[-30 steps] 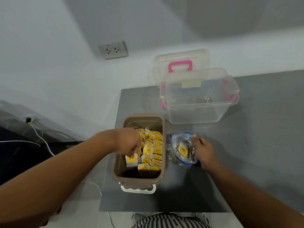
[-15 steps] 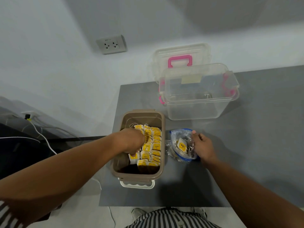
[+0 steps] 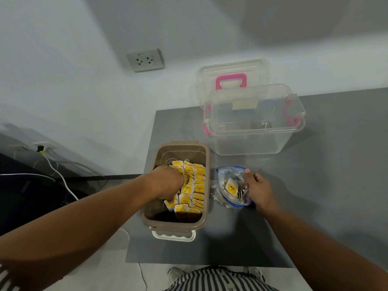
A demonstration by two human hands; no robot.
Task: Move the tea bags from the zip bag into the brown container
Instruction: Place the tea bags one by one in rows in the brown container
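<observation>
A plain, home-like room: wall socket (image 3: pixel 145 60), grey table (image 3: pixel 336 169), clear storage box (image 3: pixel 252 141).

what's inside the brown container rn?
Rows of yellow-tagged tea bags fill much of the brown container; its far end is bare. The left hand reaches in, fingers curled, hiding the bags under it and whatever it grips. The near end is too dark to read.

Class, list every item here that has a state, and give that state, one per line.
Brown container: uncovered, part filled with tea bags.
Zip bag: open, tea bags inside.
Clear box: open, lid standing behind it.
Left hand: grip on a tea bag, down in the container.
Right hand: grip on the zip bag's rim.
</observation>
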